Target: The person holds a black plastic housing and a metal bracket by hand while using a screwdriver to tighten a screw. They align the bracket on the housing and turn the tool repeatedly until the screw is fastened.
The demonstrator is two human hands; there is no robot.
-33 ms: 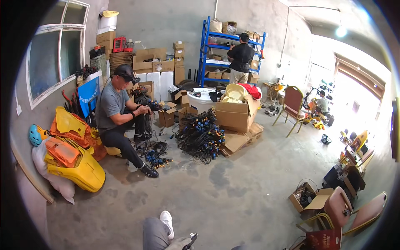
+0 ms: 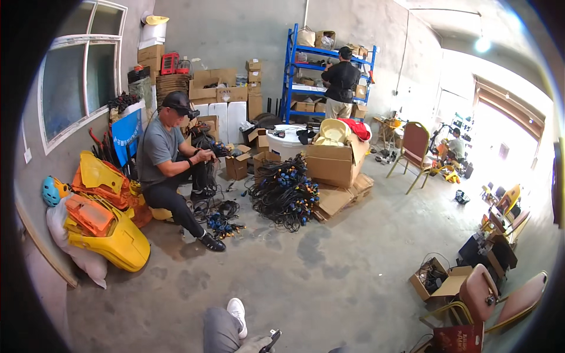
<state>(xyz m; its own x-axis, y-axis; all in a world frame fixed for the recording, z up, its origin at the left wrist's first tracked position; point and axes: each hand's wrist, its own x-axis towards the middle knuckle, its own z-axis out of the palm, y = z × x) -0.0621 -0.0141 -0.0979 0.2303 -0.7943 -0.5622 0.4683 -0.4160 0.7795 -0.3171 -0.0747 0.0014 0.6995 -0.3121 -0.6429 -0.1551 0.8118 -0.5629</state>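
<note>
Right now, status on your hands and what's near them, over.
One gloved hand low in frame, which side unclear, at a small dark tool. Own shoe beside it. Other hand unseen. Bare floor ahead.

Daylight glare from doorway (image 2: pixel 500 135) right; fisheye bending, dark rim.

You wear grey trousers (image 2: pixel 220 330) and a white sneaker (image 2: pixel 237 312), both seen at the lower edge; a light-grey glove (image 2: pixel 254 344) covers one of your hands.

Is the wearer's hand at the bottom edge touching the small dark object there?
Touching. The head view shows the gloved hand at the lower edge, beside the wearer's white shoe, wrapped around the lower end of the dark object.
</note>
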